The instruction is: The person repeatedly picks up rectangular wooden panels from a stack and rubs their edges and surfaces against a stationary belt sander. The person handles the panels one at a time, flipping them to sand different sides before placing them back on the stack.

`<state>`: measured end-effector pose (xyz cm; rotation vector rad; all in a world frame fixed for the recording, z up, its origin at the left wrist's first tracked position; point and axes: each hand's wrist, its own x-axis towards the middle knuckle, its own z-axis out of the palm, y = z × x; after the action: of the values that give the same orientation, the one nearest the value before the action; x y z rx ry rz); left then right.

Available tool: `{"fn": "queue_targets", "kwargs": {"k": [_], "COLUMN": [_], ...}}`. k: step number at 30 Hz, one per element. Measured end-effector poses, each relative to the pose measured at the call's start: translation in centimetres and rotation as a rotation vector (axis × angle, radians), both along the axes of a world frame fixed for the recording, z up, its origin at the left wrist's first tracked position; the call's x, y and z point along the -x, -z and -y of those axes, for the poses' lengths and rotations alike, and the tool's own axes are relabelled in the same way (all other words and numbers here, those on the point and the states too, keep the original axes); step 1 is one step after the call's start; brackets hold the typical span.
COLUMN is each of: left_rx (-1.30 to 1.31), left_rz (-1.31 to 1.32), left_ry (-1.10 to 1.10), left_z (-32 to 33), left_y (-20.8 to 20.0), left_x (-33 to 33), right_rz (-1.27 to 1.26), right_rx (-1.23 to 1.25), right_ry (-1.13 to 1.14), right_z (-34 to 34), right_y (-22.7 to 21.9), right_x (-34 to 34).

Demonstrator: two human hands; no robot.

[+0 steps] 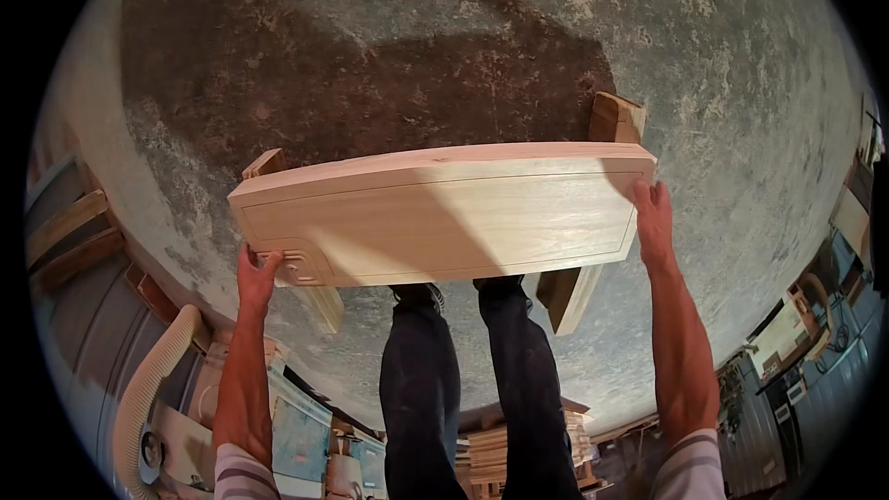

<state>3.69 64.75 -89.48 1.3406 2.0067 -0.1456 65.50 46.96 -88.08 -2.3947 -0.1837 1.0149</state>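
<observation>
A long pale wooden panel (407,222) spans the space in front of my legs, its face marked with a thin routed border line and a carved corner motif at the lower left. My left hand (256,276) grips its left end beside that carving, thumb on the face. At the opposite end my right hand (654,218) has hold of the right edge, fingers near the upper corner. Beneath the panel lie two wooden blocks, the left block (267,163) and the right block (615,118), jutting out past its far and near edges. Whether the panel rests on them cannot be told.
Worn grey concrete floor (741,130) surrounds the panel, with a dark shadow beyond it. A ribbed cream hose (153,389) curves at the lower left, near wooden boards (79,255). Stacked timber (519,454) is behind my legs; tools and clutter line the right rim.
</observation>
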Motion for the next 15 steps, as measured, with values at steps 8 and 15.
{"fn": "queue_targets", "kwargs": {"k": [8,15], "left_rx": [-0.277,0.117], "left_rz": [0.14,0.353], "left_ry": [0.899,0.938], "left_z": [-4.0,-2.3], "left_y": [-3.5,0.1], "left_x": [-22.6,-33.1], "right_rz": [-0.402,-0.724], "right_rx": [0.032,-0.123], "right_ry": [0.704,0.938], "right_z": [11.6,7.0], "right_y": [-4.1,0.0], "right_x": [11.7,17.8]}}
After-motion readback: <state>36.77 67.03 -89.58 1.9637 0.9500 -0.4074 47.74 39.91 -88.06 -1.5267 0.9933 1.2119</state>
